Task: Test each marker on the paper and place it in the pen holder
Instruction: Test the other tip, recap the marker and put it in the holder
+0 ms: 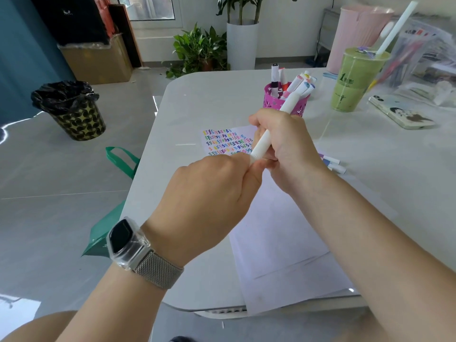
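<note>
Two hands [212, 191] [286, 141] gripping white marker [265, 139]

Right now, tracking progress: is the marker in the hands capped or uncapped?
Cannot tell. The left hand covers the white marker's lower end, gripped by the right hand.

Floor: I see glossy pale grey tiles [61, 193], glare at left.
Wall: teal [22, 58] at left.
Window: bright [148, 8], far back.
Desk: white [197, 107], rounded corner.
Plants: potted greenery [197, 50].
</note>
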